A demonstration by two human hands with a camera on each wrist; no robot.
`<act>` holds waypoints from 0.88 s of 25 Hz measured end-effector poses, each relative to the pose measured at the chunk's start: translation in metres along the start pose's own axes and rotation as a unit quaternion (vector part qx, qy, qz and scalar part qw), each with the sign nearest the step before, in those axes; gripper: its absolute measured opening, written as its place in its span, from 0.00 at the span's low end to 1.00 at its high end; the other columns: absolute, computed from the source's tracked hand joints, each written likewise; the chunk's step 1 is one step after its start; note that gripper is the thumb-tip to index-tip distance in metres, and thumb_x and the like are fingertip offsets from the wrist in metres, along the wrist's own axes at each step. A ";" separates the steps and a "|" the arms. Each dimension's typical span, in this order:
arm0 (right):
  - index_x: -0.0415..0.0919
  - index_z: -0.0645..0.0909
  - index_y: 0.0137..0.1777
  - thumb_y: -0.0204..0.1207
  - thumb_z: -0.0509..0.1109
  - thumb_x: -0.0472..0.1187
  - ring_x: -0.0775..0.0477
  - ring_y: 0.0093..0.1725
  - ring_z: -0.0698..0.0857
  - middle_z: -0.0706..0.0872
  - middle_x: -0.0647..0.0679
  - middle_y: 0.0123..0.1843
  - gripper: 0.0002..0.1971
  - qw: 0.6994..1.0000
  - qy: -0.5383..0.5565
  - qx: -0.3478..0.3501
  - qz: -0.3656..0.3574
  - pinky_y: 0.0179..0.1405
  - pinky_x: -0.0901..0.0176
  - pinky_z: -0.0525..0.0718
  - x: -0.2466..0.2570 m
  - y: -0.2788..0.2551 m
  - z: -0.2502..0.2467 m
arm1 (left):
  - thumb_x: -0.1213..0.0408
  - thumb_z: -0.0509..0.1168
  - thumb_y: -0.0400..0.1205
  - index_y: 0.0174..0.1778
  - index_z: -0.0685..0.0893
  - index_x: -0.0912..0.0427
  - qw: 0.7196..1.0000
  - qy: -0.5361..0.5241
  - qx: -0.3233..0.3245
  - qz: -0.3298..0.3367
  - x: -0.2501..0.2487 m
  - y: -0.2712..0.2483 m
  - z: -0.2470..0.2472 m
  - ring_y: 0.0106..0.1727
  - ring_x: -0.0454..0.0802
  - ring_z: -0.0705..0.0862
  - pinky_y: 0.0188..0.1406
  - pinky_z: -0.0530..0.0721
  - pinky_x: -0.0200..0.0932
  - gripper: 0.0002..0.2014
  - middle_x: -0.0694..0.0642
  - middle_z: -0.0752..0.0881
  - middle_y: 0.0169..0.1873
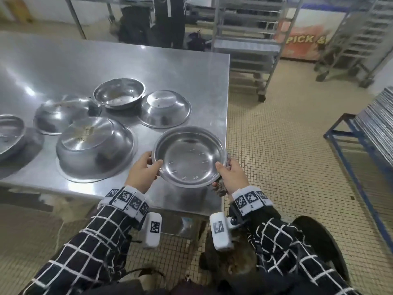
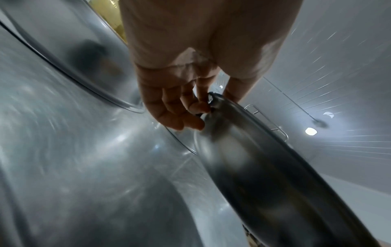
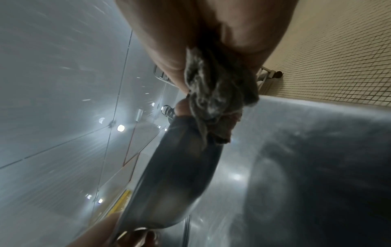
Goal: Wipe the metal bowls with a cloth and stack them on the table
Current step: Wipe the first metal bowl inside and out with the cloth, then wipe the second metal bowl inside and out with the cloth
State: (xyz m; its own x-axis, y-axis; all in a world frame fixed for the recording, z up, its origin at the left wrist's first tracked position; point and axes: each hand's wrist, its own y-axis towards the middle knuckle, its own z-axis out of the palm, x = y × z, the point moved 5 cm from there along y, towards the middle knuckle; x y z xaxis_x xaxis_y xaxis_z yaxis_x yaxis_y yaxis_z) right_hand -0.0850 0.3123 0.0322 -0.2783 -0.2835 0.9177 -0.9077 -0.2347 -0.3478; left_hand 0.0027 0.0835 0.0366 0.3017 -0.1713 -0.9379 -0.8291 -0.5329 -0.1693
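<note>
I hold a shallow metal bowl [image 1: 189,156] upright, just above the near right corner of the steel table [image 1: 180,67]. My left hand [image 1: 144,168] grips its left rim, thumb inside. From the left wrist view, my left hand [image 2: 190,108] pinches the bowl's rim [image 2: 253,150]. My right hand [image 1: 230,174] grips the right rim and also holds a grey-brown cloth [image 1: 219,187] bunched under the palm. In the right wrist view the cloth [image 3: 215,103] hangs against the bowl's outer wall [image 3: 175,175].
Several other metal bowls stand on the table: a large upturned one [image 1: 94,147], an upturned one [image 1: 165,108], an upright one [image 1: 119,95], another upturned one [image 1: 61,112], and one at the left edge [image 1: 10,135]. Tray racks [image 1: 248,39] stand behind. Stacked trays [image 1: 376,126] at right.
</note>
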 end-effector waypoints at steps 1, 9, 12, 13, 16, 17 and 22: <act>0.54 0.76 0.57 0.81 0.66 0.46 0.39 0.48 0.88 0.86 0.45 0.51 0.07 1.000 -0.008 -0.007 -0.007 0.50 0.39 0.88 0.002 0.006 0.011 | 0.66 0.62 0.83 0.56 0.79 0.53 1.000 0.005 0.006 -0.005 0.006 0.007 -0.009 0.38 0.49 0.82 0.47 0.83 0.48 0.08 0.55 0.83 0.42; 0.43 0.73 0.69 0.83 0.63 0.44 0.52 0.49 0.79 0.79 0.51 0.54 0.16 0.992 -0.081 -0.093 -0.003 0.46 0.66 0.73 0.023 0.053 0.088 | 0.65 0.65 0.82 0.56 0.77 0.56 0.996 0.054 0.072 -0.007 0.028 0.095 -0.065 0.36 0.50 0.85 0.40 0.84 0.45 0.07 0.57 0.86 0.39; 0.41 0.72 0.72 0.83 0.63 0.44 0.52 0.52 0.76 0.80 0.50 0.60 0.19 0.989 -0.079 -0.122 0.012 0.52 0.62 0.72 0.024 0.064 0.097 | 0.65 0.66 0.82 0.56 0.77 0.58 0.994 0.065 0.090 -0.009 0.033 0.118 -0.064 0.33 0.49 0.84 0.37 0.83 0.45 0.09 0.57 0.85 0.38; 0.41 0.72 0.72 0.83 0.63 0.44 0.52 0.52 0.77 0.80 0.51 0.59 0.19 0.988 -0.081 -0.130 0.015 0.53 0.61 0.72 0.024 0.067 0.099 | 0.65 0.66 0.82 0.57 0.77 0.58 0.993 0.069 0.099 -0.015 0.036 0.123 -0.063 0.33 0.50 0.84 0.37 0.84 0.46 0.09 0.58 0.85 0.39; 0.41 0.73 0.72 0.82 0.64 0.43 0.51 0.50 0.83 0.83 0.51 0.59 0.19 0.987 -0.068 -0.144 0.033 0.53 0.59 0.80 0.022 0.074 0.101 | 0.65 0.66 0.82 0.59 0.77 0.61 0.990 0.074 0.116 -0.025 0.043 0.137 -0.060 0.31 0.50 0.83 0.33 0.81 0.45 0.11 0.58 0.85 0.39; 0.40 0.73 0.71 0.82 0.64 0.42 0.54 0.45 0.83 0.83 0.51 0.56 0.18 0.987 -0.065 -0.147 0.032 0.47 0.61 0.82 0.022 0.074 0.101 | 0.65 0.66 0.81 0.59 0.77 0.61 0.990 0.075 0.120 -0.026 0.045 0.138 -0.059 0.31 0.51 0.83 0.33 0.80 0.45 0.12 0.58 0.85 0.38; 0.44 0.70 0.75 0.84 0.61 0.43 0.57 0.44 0.78 0.79 0.54 0.56 0.19 0.986 -0.078 -0.143 0.030 0.45 0.65 0.76 0.024 0.078 0.098 | 0.62 0.66 0.81 0.59 0.77 0.58 0.988 0.109 0.107 -0.011 0.044 0.145 -0.055 0.36 0.52 0.83 0.45 0.87 0.51 0.12 0.56 0.86 0.42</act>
State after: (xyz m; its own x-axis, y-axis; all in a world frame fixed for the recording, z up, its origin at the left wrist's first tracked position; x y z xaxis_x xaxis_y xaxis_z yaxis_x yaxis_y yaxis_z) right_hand -0.1318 0.1956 0.0083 -0.3023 -0.4344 0.8485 -0.9488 0.0519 -0.3115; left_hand -0.0783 -0.0468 -0.0124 0.3954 -0.3484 -0.8499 -0.8950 -0.3542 -0.2712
